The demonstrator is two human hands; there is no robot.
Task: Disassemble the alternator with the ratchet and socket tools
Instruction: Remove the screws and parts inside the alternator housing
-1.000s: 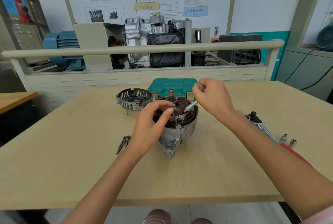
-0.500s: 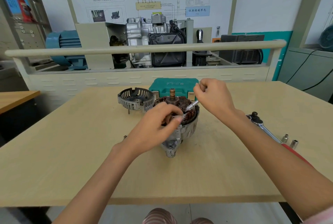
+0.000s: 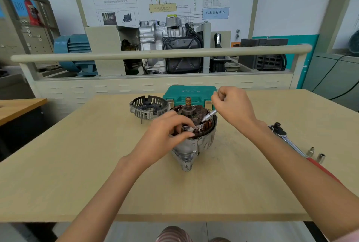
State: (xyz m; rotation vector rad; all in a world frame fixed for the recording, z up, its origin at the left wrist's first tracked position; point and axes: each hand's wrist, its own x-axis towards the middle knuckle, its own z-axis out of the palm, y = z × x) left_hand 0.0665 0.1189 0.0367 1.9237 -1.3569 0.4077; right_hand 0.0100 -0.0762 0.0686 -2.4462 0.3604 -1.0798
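The alternator (image 3: 194, 144) stands on the table with its rear cover off, copper windings and rotor shaft (image 3: 188, 103) exposed. My left hand (image 3: 167, 131) rests on its near-left rim, thumb and fingers pinching the winding leads. My right hand (image 3: 233, 107) hovers over the far-right rim and grips a slim silver tool (image 3: 208, 115) whose tip points down into the windings. The removed slotted end cover (image 3: 148, 106) lies behind and to the left. The ratchet (image 3: 285, 136) with its red handle lies at the right, partly hidden by my right forearm.
A green tool case (image 3: 190, 92) sits just behind the alternator. Two small sockets (image 3: 315, 155) stand to the right of the ratchet. A training stand with an engine and a rail (image 3: 155, 53) runs behind the table. A wooden desk (image 3: 19, 105) is at the left.
My left hand slid right over the near rim of the alternator and now covers the bolts that lay on the table. My right hand and its tool stayed nearly still.
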